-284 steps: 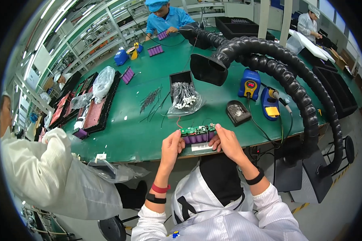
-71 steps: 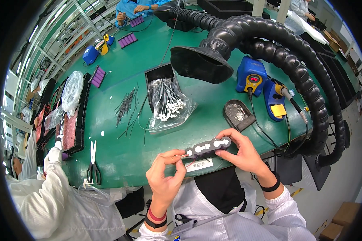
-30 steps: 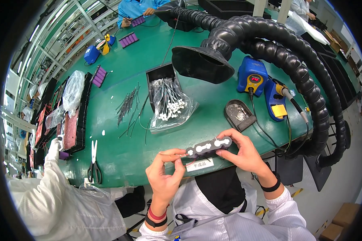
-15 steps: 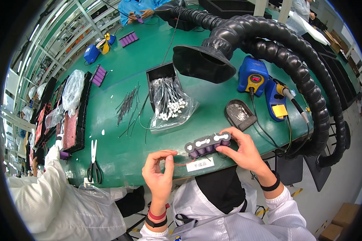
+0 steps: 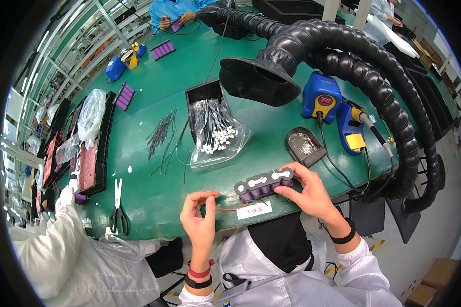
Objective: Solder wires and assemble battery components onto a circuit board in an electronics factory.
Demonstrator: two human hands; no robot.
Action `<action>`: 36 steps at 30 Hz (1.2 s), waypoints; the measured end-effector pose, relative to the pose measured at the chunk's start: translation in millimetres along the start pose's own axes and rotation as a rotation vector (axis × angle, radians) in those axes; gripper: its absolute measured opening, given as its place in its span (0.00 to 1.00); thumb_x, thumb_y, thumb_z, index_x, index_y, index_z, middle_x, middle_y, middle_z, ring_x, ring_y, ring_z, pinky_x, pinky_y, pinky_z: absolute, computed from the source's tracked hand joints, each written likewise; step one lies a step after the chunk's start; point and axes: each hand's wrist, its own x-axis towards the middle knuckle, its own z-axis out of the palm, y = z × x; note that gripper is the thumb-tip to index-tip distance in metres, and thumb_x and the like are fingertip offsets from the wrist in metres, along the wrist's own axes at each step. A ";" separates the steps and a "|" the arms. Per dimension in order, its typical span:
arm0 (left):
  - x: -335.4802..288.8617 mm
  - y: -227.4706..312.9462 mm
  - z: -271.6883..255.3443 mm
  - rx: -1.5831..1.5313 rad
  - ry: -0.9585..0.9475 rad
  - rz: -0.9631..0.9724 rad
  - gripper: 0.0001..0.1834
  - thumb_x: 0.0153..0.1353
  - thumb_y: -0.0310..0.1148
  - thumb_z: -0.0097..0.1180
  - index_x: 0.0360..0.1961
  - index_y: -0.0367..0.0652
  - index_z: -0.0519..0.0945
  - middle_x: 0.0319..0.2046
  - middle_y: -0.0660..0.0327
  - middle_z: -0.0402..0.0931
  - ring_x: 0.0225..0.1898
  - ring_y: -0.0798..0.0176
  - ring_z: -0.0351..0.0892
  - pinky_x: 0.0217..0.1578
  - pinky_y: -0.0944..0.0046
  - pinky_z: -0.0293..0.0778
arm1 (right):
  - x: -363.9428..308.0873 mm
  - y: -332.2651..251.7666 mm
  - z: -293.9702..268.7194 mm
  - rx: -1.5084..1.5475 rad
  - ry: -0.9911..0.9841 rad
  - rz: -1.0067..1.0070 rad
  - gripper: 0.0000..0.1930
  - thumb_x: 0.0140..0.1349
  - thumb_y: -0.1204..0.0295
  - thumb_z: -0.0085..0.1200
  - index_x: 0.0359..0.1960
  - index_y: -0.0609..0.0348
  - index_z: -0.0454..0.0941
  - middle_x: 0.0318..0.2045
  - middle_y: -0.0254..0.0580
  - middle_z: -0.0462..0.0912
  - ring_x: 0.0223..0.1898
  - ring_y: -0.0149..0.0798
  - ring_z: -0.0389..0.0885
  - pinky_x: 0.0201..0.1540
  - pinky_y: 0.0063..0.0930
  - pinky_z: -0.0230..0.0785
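Observation:
My right hand (image 5: 311,194) grips the right end of a battery pack (image 5: 264,185) made of purple cells with a dark top and white patches. The pack is held at the table's near edge, thumb in front and fingers behind. From its lower left a thin red wire (image 5: 233,209) runs to my left hand (image 5: 200,217). The left fingers are curled around the wire's end, which the thumb partly hides. Below the pack lies a white printed label (image 5: 255,211).
Beyond the pack are a black box of white-tipped cables (image 5: 215,128), a small dark tray (image 5: 306,146), and loose black cables (image 5: 162,135). A blue soldering station (image 5: 322,97), iron stand (image 5: 352,128) and black fume hose (image 5: 363,66) stand right. Scissors (image 5: 119,207) and a co-worker's sleeve (image 5: 51,240) are left.
My left hand has shifted slightly left, away from the pack, and more of the red wire shows. The right hand and pack are almost unmoved.

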 end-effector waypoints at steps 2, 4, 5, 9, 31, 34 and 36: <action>0.4 -1.4 0.0 -0.009 0.002 -0.014 0.04 0.68 0.17 0.57 0.42 0.31 0.78 0.40 0.53 0.84 0.43 0.63 0.84 0.48 0.66 0.77 | -1.2 1.8 0.9 0.013 0.004 0.003 0.19 0.59 0.79 0.69 0.50 0.63 0.75 0.42 0.36 0.82 0.47 0.29 0.79 0.56 0.27 0.70; 1.3 -1.9 1.0 -0.005 0.003 -0.017 0.04 0.68 0.17 0.57 0.42 0.31 0.78 0.40 0.54 0.84 0.43 0.64 0.84 0.47 0.67 0.77 | -2.9 3.1 1.1 0.039 0.011 -0.006 0.19 0.59 0.80 0.69 0.50 0.63 0.75 0.43 0.36 0.82 0.48 0.29 0.79 0.57 0.27 0.69; 1.5 -2.1 1.3 -0.002 0.005 -0.019 0.04 0.68 0.17 0.57 0.42 0.31 0.78 0.40 0.54 0.84 0.43 0.64 0.85 0.47 0.67 0.77 | -3.4 4.5 1.0 0.039 0.011 -0.005 0.19 0.59 0.80 0.69 0.50 0.63 0.75 0.43 0.36 0.82 0.48 0.29 0.79 0.57 0.27 0.69; 1.0 -3.9 1.7 0.004 0.003 -0.021 0.04 0.68 0.17 0.57 0.42 0.31 0.78 0.40 0.54 0.84 0.43 0.64 0.85 0.46 0.68 0.77 | -5.1 9.5 1.6 0.044 0.010 -0.016 0.19 0.59 0.81 0.68 0.50 0.62 0.76 0.43 0.36 0.82 0.49 0.29 0.79 0.58 0.27 0.69; 1.0 -5.3 3.1 0.046 0.002 -0.024 0.05 0.67 0.17 0.57 0.43 0.32 0.78 0.40 0.55 0.84 0.42 0.66 0.84 0.45 0.70 0.76 | -7.3 9.6 1.7 0.053 0.009 -0.029 0.20 0.58 0.82 0.68 0.51 0.62 0.77 0.47 0.39 0.84 0.51 0.32 0.81 0.58 0.28 0.69; 0.7 -6.0 3.0 0.047 0.004 -0.028 0.05 0.67 0.17 0.57 0.43 0.32 0.78 0.40 0.55 0.84 0.42 0.66 0.84 0.45 0.70 0.76 | -7.3 12.1 1.9 0.056 0.011 -0.036 0.19 0.58 0.82 0.68 0.51 0.62 0.77 0.46 0.39 0.84 0.50 0.32 0.81 0.59 0.28 0.69; 0.6 -6.7 2.8 0.049 0.006 -0.029 0.05 0.67 0.17 0.57 0.43 0.32 0.78 0.40 0.55 0.84 0.42 0.67 0.84 0.44 0.70 0.76 | -7.2 11.3 1.9 0.054 0.010 -0.034 0.19 0.58 0.82 0.68 0.51 0.62 0.77 0.46 0.39 0.84 0.50 0.32 0.81 0.59 0.28 0.69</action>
